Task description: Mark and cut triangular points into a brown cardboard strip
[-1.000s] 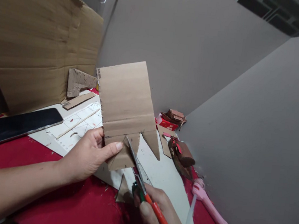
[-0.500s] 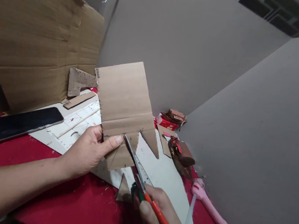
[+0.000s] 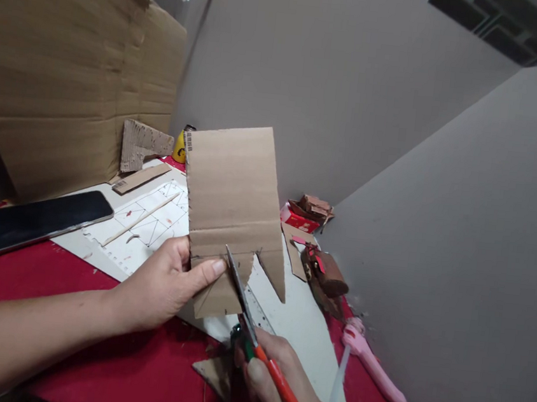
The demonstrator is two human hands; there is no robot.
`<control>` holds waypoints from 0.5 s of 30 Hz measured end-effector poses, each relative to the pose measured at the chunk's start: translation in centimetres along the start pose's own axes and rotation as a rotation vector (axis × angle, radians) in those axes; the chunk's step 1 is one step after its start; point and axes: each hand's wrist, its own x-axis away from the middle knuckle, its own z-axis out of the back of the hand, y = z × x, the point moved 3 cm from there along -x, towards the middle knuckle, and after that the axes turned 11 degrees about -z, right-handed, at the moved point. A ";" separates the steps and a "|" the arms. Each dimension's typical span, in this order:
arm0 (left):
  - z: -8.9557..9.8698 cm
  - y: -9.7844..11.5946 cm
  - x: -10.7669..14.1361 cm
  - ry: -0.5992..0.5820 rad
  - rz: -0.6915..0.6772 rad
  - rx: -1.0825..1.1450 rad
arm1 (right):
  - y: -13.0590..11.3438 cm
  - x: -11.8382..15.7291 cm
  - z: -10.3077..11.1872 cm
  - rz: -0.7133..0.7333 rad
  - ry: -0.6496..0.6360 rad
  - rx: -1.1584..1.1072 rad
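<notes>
My left hand pinches a piece of brown cardboard near its lower left, thumb on the front face. Pencil lines mark its lower part, and a pointed flap hangs at its lower right. My right hand is closed round scissors with orange and green handles. One blade lies over the front of the cardboard, its tip near my left thumb; the other blade is partly hidden behind. A small triangular cardboard offcut is below, on the red cloth.
A phone lies at left beside a drawn paper sheet with a thin stick. A pink glue gun, a brown model piece and a red box line the right wall. A large cardboard sheet stands at back left.
The cardboard has shifted slightly right and down with my left hand, uncovering a yellow bottle behind it. The offcut below has moved down and tipped over. The scissors stay at the cardboard.
</notes>
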 end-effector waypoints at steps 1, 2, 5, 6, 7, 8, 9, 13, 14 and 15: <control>0.0 0.0 0.0 0.003 -0.003 0.000 | 0.0 0.0 -0.1 -0.008 0.006 -0.004; -0.1 0.0 -0.1 0.005 -0.005 0.001 | 0.0 0.1 -0.1 -0.015 0.012 -0.006; -0.2 0.0 -0.1 0.011 -0.003 0.002 | 0.1 0.1 -0.1 -0.017 0.013 -0.017; -0.2 0.0 -0.1 0.012 -0.002 0.002 | 0.1 0.0 -0.1 -0.010 0.012 -0.024; -0.2 0.0 -0.1 0.012 0.001 0.002 | 0.1 0.0 -0.1 -0.004 0.010 -0.033; -0.2 0.0 -0.2 0.012 0.005 0.001 | 0.1 0.0 -0.1 0.000 0.007 -0.044; -0.2 0.0 -0.2 0.011 0.009 0.001 | 0.0 0.0 0.0 0.003 0.007 -0.055; -0.1 0.3 -0.2 0.025 0.045 0.017 | 0.0 0.0 0.1 -0.001 -0.004 -0.076; -0.1 0.4 -0.2 0.035 0.054 0.020 | 0.2 0.0 0.1 -0.005 -0.011 -0.077; -0.1 0.6 -0.1 0.045 0.062 0.021 | 0.3 0.0 0.1 -0.010 -0.016 -0.077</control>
